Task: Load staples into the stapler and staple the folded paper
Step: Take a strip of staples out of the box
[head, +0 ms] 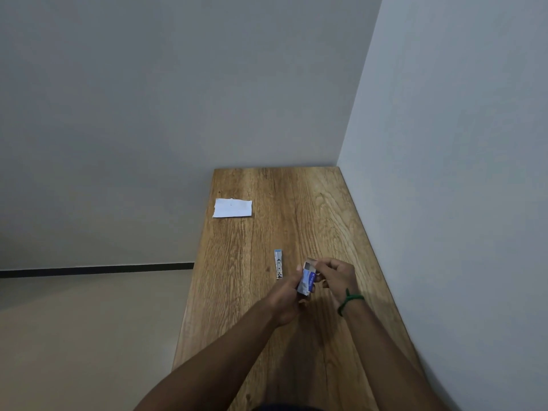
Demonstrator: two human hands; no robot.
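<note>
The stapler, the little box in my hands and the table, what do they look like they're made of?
Stapler: probably bright metal, silvery and shiny, with a small blue end, perhaps plastic. Staple box: likely thin printed cardboard, blue and white, one flap open. Table: wood or wood-look laminate, matte, with clear grain; which one cannot be told.

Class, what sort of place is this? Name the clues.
Probably a bare room corner: a long wood-grain table against plain grey walls, holding only a folded white paper and a small silver stapler.
</note>
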